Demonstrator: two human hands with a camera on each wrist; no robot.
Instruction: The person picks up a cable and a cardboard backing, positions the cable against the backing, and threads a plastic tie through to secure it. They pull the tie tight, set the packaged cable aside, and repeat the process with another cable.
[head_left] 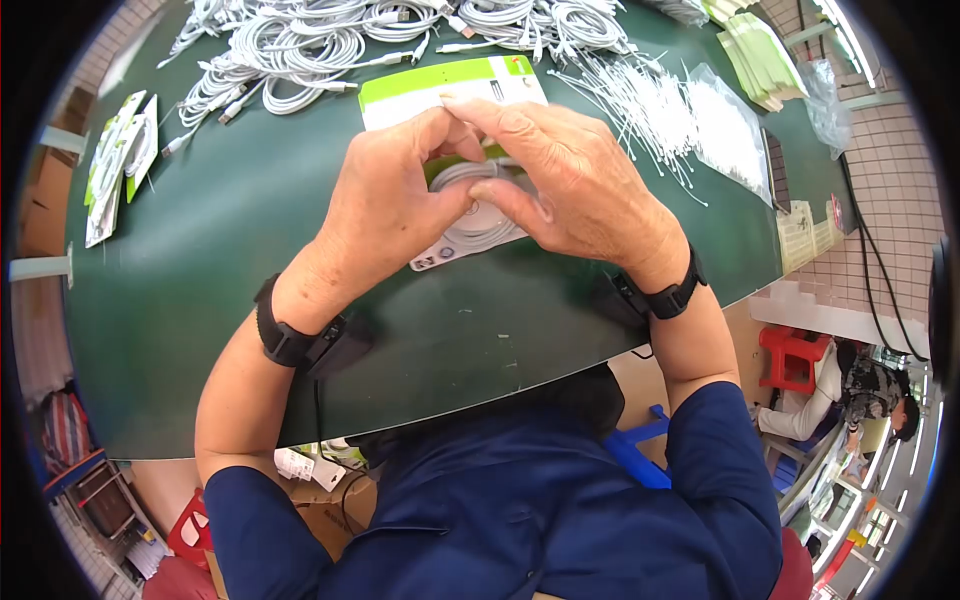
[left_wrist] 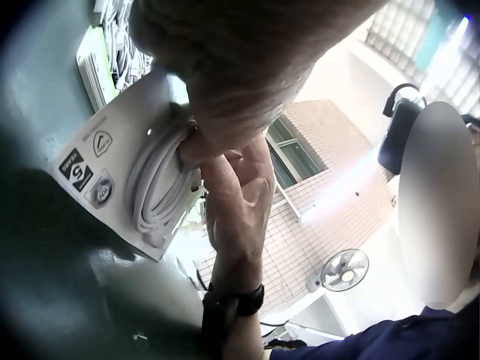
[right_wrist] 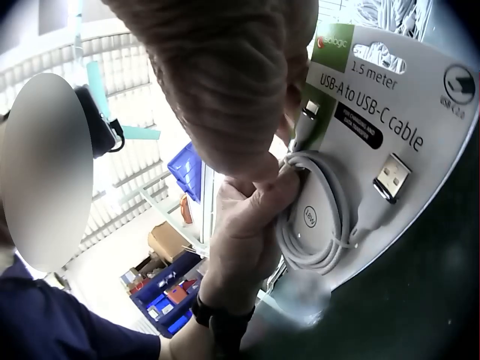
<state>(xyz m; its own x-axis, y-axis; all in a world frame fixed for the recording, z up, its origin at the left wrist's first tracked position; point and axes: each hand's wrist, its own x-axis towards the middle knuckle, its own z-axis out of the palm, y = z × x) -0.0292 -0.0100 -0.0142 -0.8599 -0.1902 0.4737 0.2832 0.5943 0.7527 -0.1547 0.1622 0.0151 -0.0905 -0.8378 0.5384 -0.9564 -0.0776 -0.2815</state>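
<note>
A coiled white USB cable (right_wrist: 339, 196) lies against a white and green backing card (right_wrist: 375, 97), printed "USB-A to USB-C cable". Both metal plugs show in the right wrist view. Over the table my left hand (head_left: 385, 190) and right hand (head_left: 590, 185) meet around the coil, thumbs at its middle and index fingers arched toward the far side. In the right wrist view, fingertips pinch at the coil's edge near one plug. The card's lower corner (head_left: 428, 262) sticks out below the hands. My palms and fingers hide part of the coil.
Beyond the hands lies a green and white card (head_left: 445, 90). Bundled white cables (head_left: 300, 55) line the far edge. To the right are loose white cable ties (head_left: 645, 105), a clear bag (head_left: 730, 135) and green cards (head_left: 760, 60). Carded cables (head_left: 118, 160) sit at left.
</note>
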